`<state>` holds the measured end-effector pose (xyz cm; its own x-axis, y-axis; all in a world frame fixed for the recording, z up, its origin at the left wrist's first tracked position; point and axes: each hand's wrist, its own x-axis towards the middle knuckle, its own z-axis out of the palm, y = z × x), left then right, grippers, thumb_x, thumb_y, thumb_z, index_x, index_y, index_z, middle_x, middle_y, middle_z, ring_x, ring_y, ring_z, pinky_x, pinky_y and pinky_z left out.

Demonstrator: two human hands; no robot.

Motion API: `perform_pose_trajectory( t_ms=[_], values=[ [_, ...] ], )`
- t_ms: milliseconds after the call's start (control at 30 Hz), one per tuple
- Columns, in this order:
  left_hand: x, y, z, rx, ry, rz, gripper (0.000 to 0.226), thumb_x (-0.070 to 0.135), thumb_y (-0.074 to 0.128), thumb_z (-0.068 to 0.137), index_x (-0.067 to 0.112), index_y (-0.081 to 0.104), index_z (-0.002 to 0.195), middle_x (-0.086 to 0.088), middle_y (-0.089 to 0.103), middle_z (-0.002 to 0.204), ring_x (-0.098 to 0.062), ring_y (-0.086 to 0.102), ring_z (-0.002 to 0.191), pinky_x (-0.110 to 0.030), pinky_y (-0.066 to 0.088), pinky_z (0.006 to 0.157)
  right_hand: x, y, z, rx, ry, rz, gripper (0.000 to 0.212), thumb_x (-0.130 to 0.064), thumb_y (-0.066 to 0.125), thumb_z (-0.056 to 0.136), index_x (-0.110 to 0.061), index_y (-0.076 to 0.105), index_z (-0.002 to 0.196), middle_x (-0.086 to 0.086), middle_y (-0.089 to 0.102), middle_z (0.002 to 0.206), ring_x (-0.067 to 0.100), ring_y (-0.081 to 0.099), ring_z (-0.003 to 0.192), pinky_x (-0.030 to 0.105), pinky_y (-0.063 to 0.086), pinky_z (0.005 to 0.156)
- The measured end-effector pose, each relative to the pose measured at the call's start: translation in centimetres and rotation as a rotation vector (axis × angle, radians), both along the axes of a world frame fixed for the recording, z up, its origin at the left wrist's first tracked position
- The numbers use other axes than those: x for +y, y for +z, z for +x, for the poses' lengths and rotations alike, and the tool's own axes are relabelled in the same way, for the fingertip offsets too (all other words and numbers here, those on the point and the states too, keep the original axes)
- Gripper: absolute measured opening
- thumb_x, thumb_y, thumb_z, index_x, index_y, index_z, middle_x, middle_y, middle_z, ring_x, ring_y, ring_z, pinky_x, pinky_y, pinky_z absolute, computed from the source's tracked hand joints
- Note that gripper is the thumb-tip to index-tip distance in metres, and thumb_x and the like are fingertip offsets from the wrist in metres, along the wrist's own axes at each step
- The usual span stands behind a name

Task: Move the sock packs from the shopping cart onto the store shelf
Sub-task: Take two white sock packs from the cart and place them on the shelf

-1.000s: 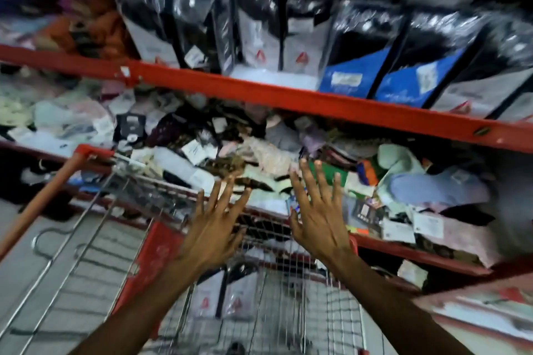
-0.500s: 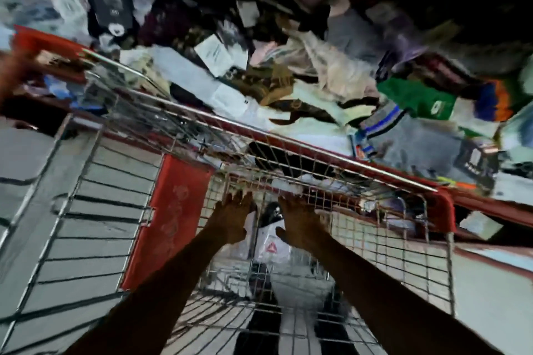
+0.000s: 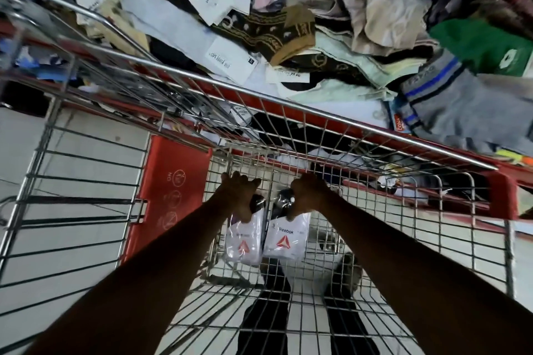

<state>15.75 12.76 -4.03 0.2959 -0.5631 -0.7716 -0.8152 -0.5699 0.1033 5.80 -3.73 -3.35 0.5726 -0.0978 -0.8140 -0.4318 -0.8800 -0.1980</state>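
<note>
Both my arms reach down into the wire shopping cart (image 3: 331,126). My left hand (image 3: 239,193) is closed on the top of a white sock pack (image 3: 243,242) with a red triangle logo. My right hand (image 3: 307,193) is closed on the top of a second white sock pack (image 3: 285,239), also with a red triangle logo. The two packs hang side by side, touching, inside the cart basket. The store shelf (image 3: 317,37) lies just beyond the cart's far rim, heaped with loose socks and tags.
A red plastic child-seat flap (image 3: 173,187) stands at the left of the basket. A red shelf edge (image 3: 418,178) runs behind the cart's far wall. Grey and green sock bundles (image 3: 467,89) lie at the shelf's right. Pale tiled floor shows through the wire bottom.
The view has tipped down from the shelves into the cart. My hands, spread open a second ago, have dropped into the basket and each closed on a white sock pack.
</note>
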Motion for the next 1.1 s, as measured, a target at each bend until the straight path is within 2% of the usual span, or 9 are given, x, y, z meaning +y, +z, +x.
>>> perform_pose_trajectory(
  t_ms=[133, 233, 333, 433, 500, 567, 767, 933, 1100],
  values=[
    [1.0, 0.1, -0.3, 0.041, -0.017, -0.089, 0.079, 0.036, 0.085, 0.053, 0.026, 0.057, 0.126, -0.009, 0.062, 0.118, -0.031, 0.049, 0.118, -0.047, 0.042, 0.099, 0.3, 0.6, -1.6, -0.058, -0.099, 0.028, 0.085, -0.052, 0.090, 0.055, -0.011, 0.054, 0.120, 0.013, 0.056, 0.123, 0.030, 0.049, 0.118, 0.041, 0.048, 0.094],
    [2.1, 0.4, -0.4, 0.164, 0.057, -0.220, 0.071, 0.034, 0.085, 0.041, 0.020, 0.063, 0.106, -0.012, 0.058, 0.103, -0.028, 0.054, 0.098, -0.036, 0.053, 0.079, 0.9, 1.6, -2.9, -0.079, -0.236, 0.130, 0.093, -0.040, 0.095, 0.054, -0.008, 0.044, 0.125, 0.011, 0.059, 0.122, 0.029, 0.057, 0.110, 0.034, 0.046, 0.077],
    [3.4, 1.4, -1.1, 0.279, 0.159, -0.327, 0.052, 0.032, 0.077, 0.048, 0.008, 0.059, 0.090, -0.012, 0.062, 0.085, -0.024, 0.057, 0.078, -0.032, 0.047, 0.065, 1.5, 2.7, -4.0, -0.135, -0.256, 0.146, 0.093, -0.041, 0.097, 0.048, -0.011, 0.045, 0.120, 0.010, 0.064, 0.115, 0.027, 0.061, 0.102, 0.035, 0.050, 0.075],
    [4.3, 4.2, -2.0, 0.264, 0.099, -0.342, 0.052, 0.051, 0.060, 0.059, 0.012, 0.054, 0.092, 0.006, 0.058, 0.068, -0.025, 0.066, 0.070, -0.036, 0.052, 0.063, 1.9, 4.1, -5.0, -0.227, -0.290, 0.144, 0.089, -0.040, 0.098, 0.045, -0.014, 0.047, 0.114, 0.008, 0.068, 0.109, 0.028, 0.065, 0.099, 0.033, 0.051, 0.074],
    [4.7, 6.0, -2.9, 0.189, 0.070, -0.359, 0.042, 0.053, 0.056, 0.068, 0.020, 0.050, 0.093, 0.008, 0.060, 0.066, -0.022, 0.068, 0.070, -0.034, 0.052, 0.064, 1.9, 5.9, -5.2, -0.286, -0.297, 0.116, 0.092, -0.039, 0.097, 0.045, -0.013, 0.048, 0.119, 0.008, 0.069, 0.112, 0.029, 0.066, 0.102, 0.032, 0.053, 0.077],
    [4.7, 8.2, -3.6, 0.057, 0.034, -0.357, 0.035, 0.046, 0.061, 0.076, 0.025, 0.045, 0.098, 0.006, 0.067, 0.074, -0.021, 0.069, 0.080, -0.031, 0.047, 0.070, 1.6, 8.2, -5.0, -0.341, -0.285, 0.092, 0.097, -0.040, 0.096, 0.048, -0.009, 0.047, 0.127, 0.009, 0.069, 0.117, 0.030, 0.066, 0.106, 0.032, 0.055, 0.082],
    [3.7, 19.6, -3.6, -0.252, 0.050, -0.489, 0.063, 0.038, 0.070, 0.080, 0.022, 0.043, 0.135, -0.005, 0.068, 0.121, -0.029, 0.062, 0.112, -0.038, 0.046, 0.096, -1.0, 20.0, -4.6, -0.527, -0.168, -0.009, 0.086, -0.046, 0.085, 0.061, -0.015, 0.050, 0.133, 0.008, 0.069, 0.120, 0.028, 0.065, 0.110, 0.029, 0.049, 0.085],
    [2.5, 32.3, -2.5, -0.472, 0.039, -0.665, 0.073, 0.044, 0.071, 0.063, 0.027, 0.049, 0.131, -0.003, 0.072, 0.114, -0.028, 0.063, 0.112, -0.039, 0.050, 0.092, -3.6, 32.8, -4.2, -0.748, -0.078, -0.153, 0.069, -0.050, 0.078, 0.059, -0.025, 0.061, 0.120, 0.000, 0.073, 0.108, 0.023, 0.067, 0.101, 0.030, 0.051, 0.080],
    [0.1, 44.6, -1.7, -0.638, 0.023, -0.761, 0.082, 0.044, 0.073, 0.066, 0.032, 0.044, 0.141, 0.000, 0.067, 0.119, -0.023, 0.058, 0.117, -0.038, 0.048, 0.092, -5.9, 45.6, -4.1, -0.890, -0.080, -0.227, 0.066, -0.047, 0.083, 0.057, -0.028, 0.063, 0.117, -0.001, 0.075, 0.105, 0.023, 0.069, 0.097, 0.031, 0.056, 0.079]
  ],
)
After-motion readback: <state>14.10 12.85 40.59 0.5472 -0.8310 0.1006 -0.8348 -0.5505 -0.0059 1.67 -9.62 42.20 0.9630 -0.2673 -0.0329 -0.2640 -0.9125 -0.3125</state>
